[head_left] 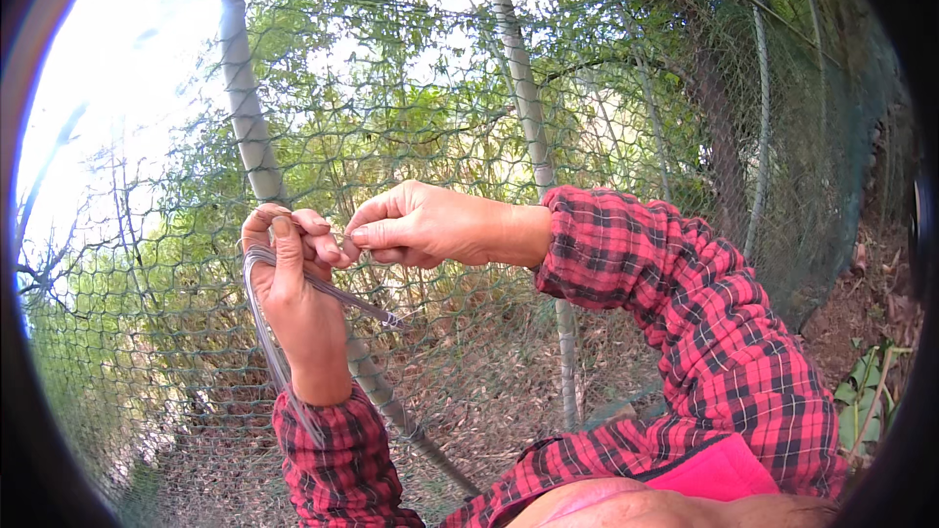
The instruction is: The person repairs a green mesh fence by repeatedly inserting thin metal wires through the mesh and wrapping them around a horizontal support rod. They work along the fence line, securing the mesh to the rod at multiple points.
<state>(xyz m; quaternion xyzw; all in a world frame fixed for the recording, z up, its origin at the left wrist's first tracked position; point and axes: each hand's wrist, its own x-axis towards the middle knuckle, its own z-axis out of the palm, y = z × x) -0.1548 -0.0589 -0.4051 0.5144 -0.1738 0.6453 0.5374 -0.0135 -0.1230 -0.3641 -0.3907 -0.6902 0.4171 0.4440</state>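
Observation:
My left hand (305,308) is raised beside a slanting bamboo pole (256,142), its fingers curled round a bundle of thin grey ties (354,302). One end of the bundle sticks out to the right below the fingers; the long ends hang down along the wrist. My right hand (445,225) reaches in from the right, thumb and forefinger pinched together at the left fingertips. Something small and thin shows between the two hands, too small to make out. Green netting (445,152) spreads behind both hands and the pole.
A second bamboo pole (528,108) stands upright to the right, with thinner poles beyond it. Green bamboo growth and dry leaf litter (489,386) lie behind the netting. At the lower right are broad green leaves (861,396).

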